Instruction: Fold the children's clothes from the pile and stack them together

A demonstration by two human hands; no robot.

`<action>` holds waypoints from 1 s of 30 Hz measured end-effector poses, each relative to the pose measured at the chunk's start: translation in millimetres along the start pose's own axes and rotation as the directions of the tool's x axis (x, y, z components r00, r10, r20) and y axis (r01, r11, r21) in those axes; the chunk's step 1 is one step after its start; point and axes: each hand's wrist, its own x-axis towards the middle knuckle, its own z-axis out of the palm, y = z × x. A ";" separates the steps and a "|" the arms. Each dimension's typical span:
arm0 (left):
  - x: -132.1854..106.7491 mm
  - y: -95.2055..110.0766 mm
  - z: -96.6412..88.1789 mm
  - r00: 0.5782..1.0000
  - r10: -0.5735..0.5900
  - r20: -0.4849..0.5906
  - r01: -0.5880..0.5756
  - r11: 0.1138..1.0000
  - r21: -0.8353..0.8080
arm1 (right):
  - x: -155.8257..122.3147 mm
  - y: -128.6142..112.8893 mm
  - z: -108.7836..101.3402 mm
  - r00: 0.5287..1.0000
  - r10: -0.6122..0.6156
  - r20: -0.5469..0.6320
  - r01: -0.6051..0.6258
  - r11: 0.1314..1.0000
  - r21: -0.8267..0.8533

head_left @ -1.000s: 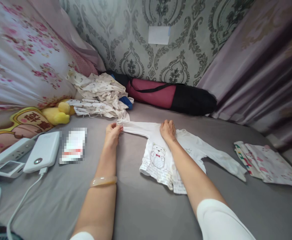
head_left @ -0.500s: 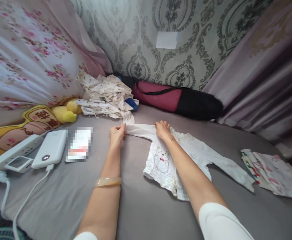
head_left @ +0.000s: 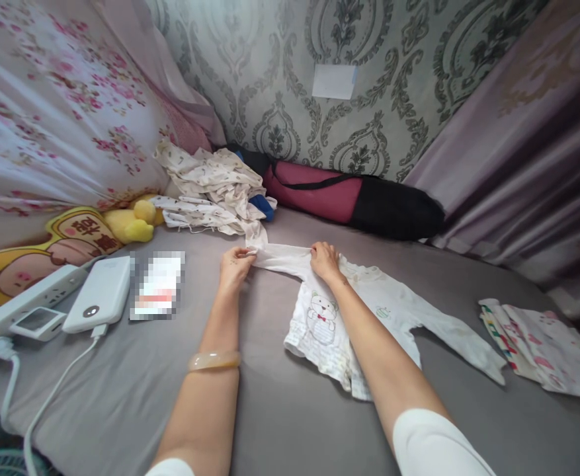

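A small white baby shirt (head_left: pixel 383 311) with a bear print lies spread on the grey bed sheet (head_left: pixel 280 410). My left hand (head_left: pixel 234 266) pinches the cuff of its left sleeve, fingers closed on the cloth. My right hand (head_left: pixel 325 260) grips the same sleeve near the shoulder, fingers curled on the fabric. The sleeve is stretched between both hands. The other sleeve lies flat toward the right. A pale bangle (head_left: pixel 213 360) sits on my left wrist.
A heap of printed baby clothes (head_left: pixel 210 188) lies behind my hands. A red and black roll bag (head_left: pixel 354 198) rests against the wall. Folded patterned cloth (head_left: pixel 542 347) lies at right. A power bank (head_left: pixel 98 294), power strip (head_left: pixel 22 301) and yellow plush (head_left: pixel 128 225) lie at left.
My right hand slid left along the sleeve from the collar toward the shoulder. The camera view shifted slightly, and my left hand kept its pinch on the cuff.
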 end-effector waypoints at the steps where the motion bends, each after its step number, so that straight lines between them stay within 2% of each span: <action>1: 0.3 0.6 -0.4 0.999 0.003 -0.041 -0.003 1.000 0.009 | -0.2 0.2 1.7 1.000 0.011 -0.018 -0.011 1.000 0.013; 4: 1.6 1.8 -1.9 0.986 0.057 -0.156 -0.056 0.998 0.012 | -0.5 1.2 8.0 0.997 0.034 -0.076 -0.031 0.999 0.037; 7: 2.5 2.6 -1.4 0.985 0.080 -0.153 -0.091 0.993 -0.068 | -1.1 1.8 14.8 0.988 0.040 -0.146 -0.035 0.998 0.043; 11: 0.3 7.9 1.4 0.996 -0.069 -0.055 0.052 0.959 -0.277 | -4.8 0.3 19.2 0.974 0.032 -0.222 -0.023 0.999 0.043; 15: -1.6 13.8 2.7 0.990 -0.132 -0.058 0.101 0.920 -0.379 | -8.6 -4.3 15.2 0.954 0.009 -0.298 -0.020 0.999 -0.034; 17: -1.0 14.0 2.8 0.987 -0.145 -0.064 0.108 0.914 -0.390 | -8.9 -7.4 9.5 0.975 -0.026 -0.222 0.008 0.997 -0.083; 20: 1.1 11.0 2.4 0.987 -0.152 -0.059 0.117 0.913 -0.392 | -10.8 -14.7 -2.5 0.998 -0.054 -0.033 0.050 0.991 -0.120; 23: 2.7 7.0 1.2 0.988 -0.145 -0.051 0.115 0.916 -0.385 | -19.9 -26.5 -10.0 0.995 -0.095 0.033 0.099 0.987 -0.129; 26: 3.7 4.1 0.0 0.989 -0.135 -0.057 0.105 0.924 -0.368 | -33.8 -38.6 -6.0 0.988 -0.129 0.090 0.135 0.988 -0.075; 30: 5.3 1.8 -0.1 0.988 -0.131 -0.087 0.100 0.949 -0.299 | -44.3 -47.3 3.6 0.968 -0.093 0.234 0.098 0.995 -0.010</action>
